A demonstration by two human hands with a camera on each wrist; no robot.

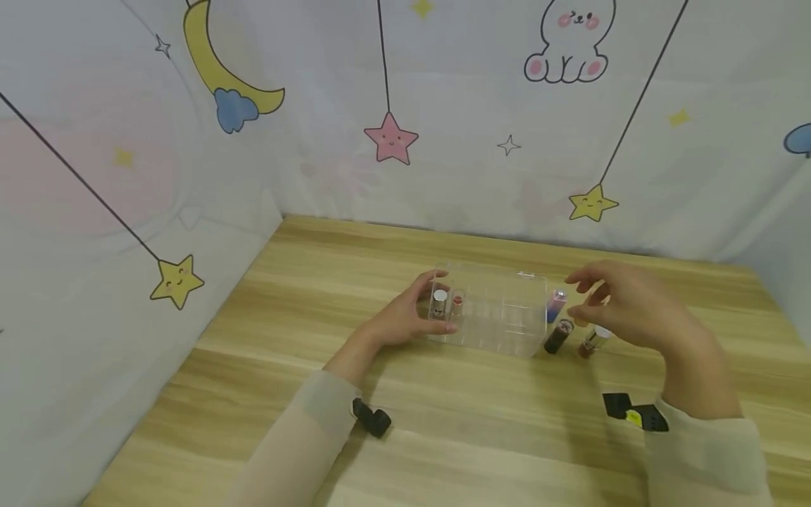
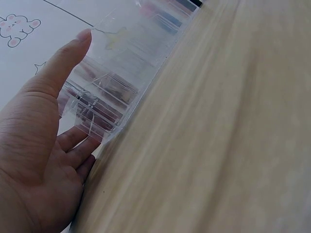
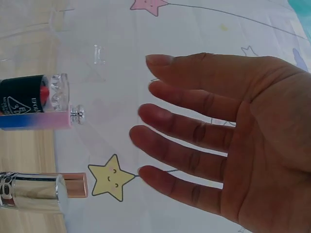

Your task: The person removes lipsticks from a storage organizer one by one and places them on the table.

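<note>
A clear plastic lipstick organizer [image 1: 488,317] with divided slots stands on the table. My left hand [image 1: 402,313] holds its left end, thumb on the near side and fingers behind; the left wrist view shows that hand [image 2: 43,141] against the box end. Inside, at the left, are a silver-capped lipstick [image 1: 440,301] and a clear-capped red one [image 1: 457,303]. My right hand [image 1: 624,303] hovers with spread fingers, holding nothing. Near it stand a pink-and-blue tube [image 1: 556,307], a black lipstick [image 1: 559,336], a silver-capped one [image 1: 594,341] and a rose-gold tube [image 3: 77,185], partly hidden.
The wood-grain table [image 1: 443,436] extends in front of the organizer. A white cloth [image 1: 469,183] printed with stars, a moon and a bear hangs behind and at the sides. Black wrist devices [image 1: 372,418] sit at both sleeves.
</note>
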